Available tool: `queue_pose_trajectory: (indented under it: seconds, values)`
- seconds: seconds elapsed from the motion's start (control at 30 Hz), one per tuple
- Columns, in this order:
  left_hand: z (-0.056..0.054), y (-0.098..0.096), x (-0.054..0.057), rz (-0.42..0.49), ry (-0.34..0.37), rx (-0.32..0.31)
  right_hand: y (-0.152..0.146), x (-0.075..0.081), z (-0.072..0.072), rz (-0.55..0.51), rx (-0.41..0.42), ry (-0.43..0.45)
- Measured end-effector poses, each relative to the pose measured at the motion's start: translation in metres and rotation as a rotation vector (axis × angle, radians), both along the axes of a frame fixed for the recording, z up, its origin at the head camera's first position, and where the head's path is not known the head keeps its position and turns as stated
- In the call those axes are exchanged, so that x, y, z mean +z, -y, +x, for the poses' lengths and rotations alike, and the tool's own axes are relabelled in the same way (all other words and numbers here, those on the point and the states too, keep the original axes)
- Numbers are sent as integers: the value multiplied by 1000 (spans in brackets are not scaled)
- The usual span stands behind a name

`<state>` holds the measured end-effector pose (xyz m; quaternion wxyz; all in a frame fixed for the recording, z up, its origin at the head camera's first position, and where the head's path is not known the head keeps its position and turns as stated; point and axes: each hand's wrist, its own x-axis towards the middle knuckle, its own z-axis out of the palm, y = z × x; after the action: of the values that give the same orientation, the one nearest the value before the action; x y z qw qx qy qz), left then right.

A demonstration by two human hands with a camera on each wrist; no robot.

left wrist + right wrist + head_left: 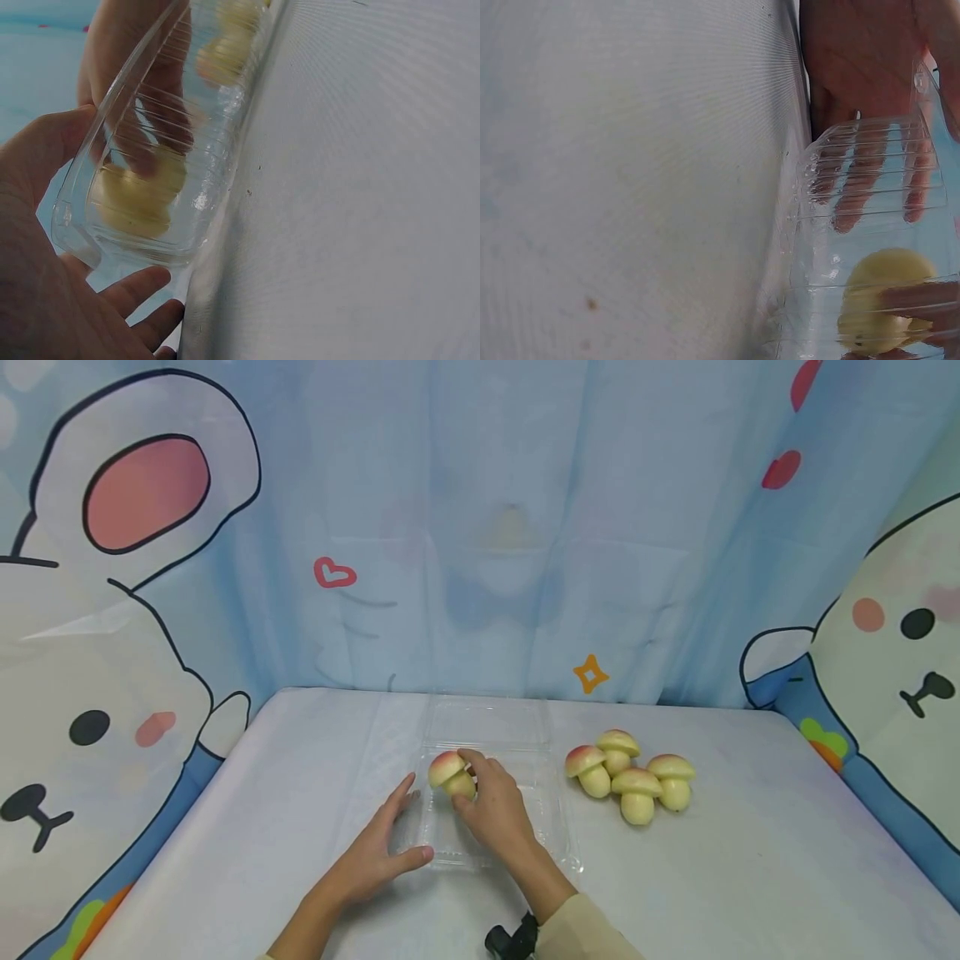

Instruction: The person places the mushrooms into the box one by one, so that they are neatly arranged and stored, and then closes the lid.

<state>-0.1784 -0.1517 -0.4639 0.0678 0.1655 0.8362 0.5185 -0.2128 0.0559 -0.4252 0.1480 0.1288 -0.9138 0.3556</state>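
Note:
A clear plastic container (517, 852) lies with its lid (487, 722) folded back toward the curtain. Over its left part, my right hand (495, 806) pinches a toy mushroom (446, 768) with a red-tinged, pale yellow cap. Through the ribbed wall, this mushroom (135, 206) shows in the left wrist view, and the fingers on it (922, 300) in the right wrist view. My left hand (375, 856) is at the container's left side, thumb and fingers spread, the thumb at the rim in the left wrist view. Whether its other fingers touch the wall, I cannot tell.
Several similar toy mushrooms (637, 797) stand in a cluster on the white tablecloth (735, 877), right of the container. A black device (513, 937) is by the right sleeve (585, 931). A blue cartoon curtain (495, 635) hangs behind the table.

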Motion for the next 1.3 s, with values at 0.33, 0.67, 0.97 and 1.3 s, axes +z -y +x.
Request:
queue_pose_trajectory:
  seconds: [0.33,0.67,0.97,1.3]
  values:
    - [0,0,0,-2,-6,1,2,-1,-1,16,5,23]
    - [0,0,1,2,-9,5,4,-3,-3,46,0,47]
    - [2,0,2,14,-1,8,6,-3,-2,90,8,113]
    - [0,0,1,0,-20,4,9,0,-2,104,7,140]
